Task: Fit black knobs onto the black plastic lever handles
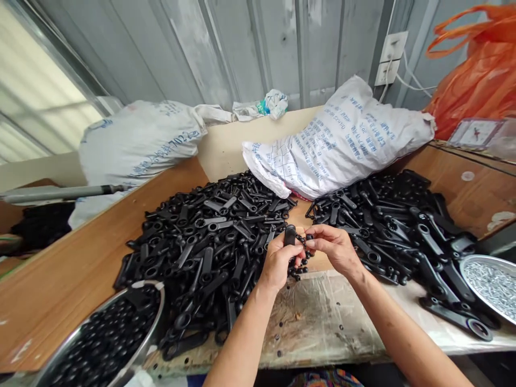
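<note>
My left hand (pixel 278 260) is closed around a black plastic crank handle (pixel 289 235), its rounded end sticking up past the thumb. Opposite it, my right hand (pixel 332 244) pinches a small black knob (pixel 309 237) between thumb and fingertips, close beside the handle. Several loose black knobs (pixel 299 275) lie on the table just under and between my hands. To the left rises a large heap of black crank handles (pixel 209 231). On the right spreads another heap of black handles (pixel 374 226), some larger with ring ends.
A metal bowl (pixel 161 312) of small black knobs stands at front left, and a bowl (pixel 463 263) of silver screws at right. White woven sacks (pixel 342 134) (pixel 141 142) lie behind the heaps. Wooden boards (pixel 80 242) flank the work table (pixel 322 317). An orange bag (pixel 479 75) sits at upper right.
</note>
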`<state>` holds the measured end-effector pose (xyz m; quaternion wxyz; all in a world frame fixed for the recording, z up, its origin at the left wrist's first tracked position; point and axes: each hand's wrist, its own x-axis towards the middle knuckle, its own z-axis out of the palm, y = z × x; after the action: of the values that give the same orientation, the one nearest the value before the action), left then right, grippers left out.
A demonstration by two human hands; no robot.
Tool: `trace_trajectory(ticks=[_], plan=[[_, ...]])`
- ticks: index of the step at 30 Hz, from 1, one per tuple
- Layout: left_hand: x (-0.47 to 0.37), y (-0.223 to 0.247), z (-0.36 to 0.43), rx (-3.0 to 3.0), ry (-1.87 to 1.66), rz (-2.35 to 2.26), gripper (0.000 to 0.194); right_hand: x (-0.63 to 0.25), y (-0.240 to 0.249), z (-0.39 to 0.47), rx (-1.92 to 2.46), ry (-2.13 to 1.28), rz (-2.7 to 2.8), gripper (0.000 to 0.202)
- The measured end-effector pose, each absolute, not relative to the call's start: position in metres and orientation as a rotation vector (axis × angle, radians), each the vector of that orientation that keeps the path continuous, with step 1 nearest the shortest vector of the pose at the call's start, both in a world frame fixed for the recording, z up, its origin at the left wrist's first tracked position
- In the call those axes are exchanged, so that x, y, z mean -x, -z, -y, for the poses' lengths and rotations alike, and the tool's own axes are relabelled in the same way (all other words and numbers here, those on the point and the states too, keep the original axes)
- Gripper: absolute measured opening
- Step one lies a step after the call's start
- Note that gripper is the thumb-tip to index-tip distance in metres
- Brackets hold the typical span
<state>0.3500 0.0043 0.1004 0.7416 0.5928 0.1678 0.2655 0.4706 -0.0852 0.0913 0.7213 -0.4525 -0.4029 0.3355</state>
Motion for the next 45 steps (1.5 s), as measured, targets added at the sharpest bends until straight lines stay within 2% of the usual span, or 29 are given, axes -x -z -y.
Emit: trace_trajectory(ticks=[5, 11, 16, 28, 40, 45], plan=[[-0.348, -0.053, -0.002, -1.239, -0.587, -0.516, 0.021, -0.469, -0.054, 0.081, 1.064, -0.800, 0.778, 0.018], [-0.332, -0.004, 0.005, -1.252, -0.498, -0.685, 0.030, -0.455, -0.018, 0.079, 1.066, -0.911, 0.615, 0.024], [-0.323, -0.003, 0.001, -1.278, -0.562, -0.770, 0.043, -0.451, -0.020, 0.078, 1.145, -0.919, 0.600, 0.020], [-0.320, -0.001, 0.001, -1.607, -0.643, -0.812, 0.035, -0.439, -0.019, 0.078, 1.411, -0.883, 0.827, 0.015], [-0.325, 0.017, 0.005, -1.927, -0.847, -0.780, 0.037, -0.430, -0.013, 0.077, 1.328, -0.885, 0.670, 0.015], [-0.325, 0.017, 0.008, -2.050, -0.903, -0.764, 0.039, -0.427, -0.008, 0.075, 1.152, -0.973, 0.536, 0.013]])
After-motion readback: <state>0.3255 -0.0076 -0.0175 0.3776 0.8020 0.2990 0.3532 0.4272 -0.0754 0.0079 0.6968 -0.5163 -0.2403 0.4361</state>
